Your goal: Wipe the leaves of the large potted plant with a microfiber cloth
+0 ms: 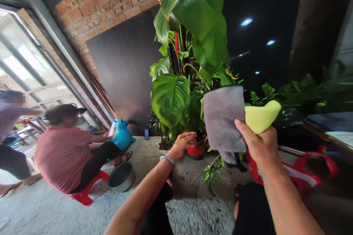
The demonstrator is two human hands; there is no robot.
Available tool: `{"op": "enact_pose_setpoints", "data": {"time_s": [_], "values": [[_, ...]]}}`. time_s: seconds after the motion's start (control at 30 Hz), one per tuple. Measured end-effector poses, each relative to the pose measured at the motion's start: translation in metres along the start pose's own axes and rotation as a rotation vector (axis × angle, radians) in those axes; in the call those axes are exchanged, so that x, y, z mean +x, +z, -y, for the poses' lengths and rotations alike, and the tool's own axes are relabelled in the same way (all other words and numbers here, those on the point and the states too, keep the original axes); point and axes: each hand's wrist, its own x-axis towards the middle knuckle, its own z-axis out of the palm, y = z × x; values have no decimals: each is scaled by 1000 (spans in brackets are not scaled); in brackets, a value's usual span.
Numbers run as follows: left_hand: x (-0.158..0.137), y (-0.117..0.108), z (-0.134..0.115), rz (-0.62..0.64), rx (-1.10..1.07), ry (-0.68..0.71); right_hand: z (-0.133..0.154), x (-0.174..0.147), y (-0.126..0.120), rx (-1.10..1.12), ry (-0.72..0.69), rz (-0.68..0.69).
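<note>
My right hand [257, 143] grips a cloth, raised to the right of the plant. A grey part [224, 117] hangs to the left of my thumb, and a yellow part [260, 115] sticks up above my fingers; whether these are one cloth or two I cannot tell. My left hand [182, 145] reaches toward the base of the large leafy plant [171, 97], fingers stretched out and holding nothing visible. Behind its fingertips stands the red flower pot [196, 149]. Whether the fingers touch the pot or a stem is unclear.
To the left, a person [64, 148] sits on a red stool [86, 191] beside a grey basin [121, 178] and a blue animal-shaped toy [121, 136]. A phone [146, 134] leans on the dark panel [124, 66]. Red straps [317, 165] lie at right.
</note>
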Motion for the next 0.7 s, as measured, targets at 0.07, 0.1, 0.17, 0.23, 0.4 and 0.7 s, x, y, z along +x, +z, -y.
{"op": "enact_pose_setpoints", "data": {"time_s": [0.07, 0.1, 0.17, 0.23, 0.4, 0.7], "values": [[14, 24, 5, 44, -12, -51, -18, 4, 7, 67, 96, -98], [20, 34, 8, 49, -19, -80, -33, -1, 8, 86, 183, -107], [31, 49, 12, 30, -27, -117, -64, -25, 3, 69, 360, -27], [42, 59, 14, -18, -29, -139, -86, -57, -14, 7, 454, 151], [61, 79, 5, -30, -79, -143, -56, -78, -71, 20, 459, 164], [49, 96, 5, 41, -85, -92, -44, 19, 0, 287, 295, -407]]}}
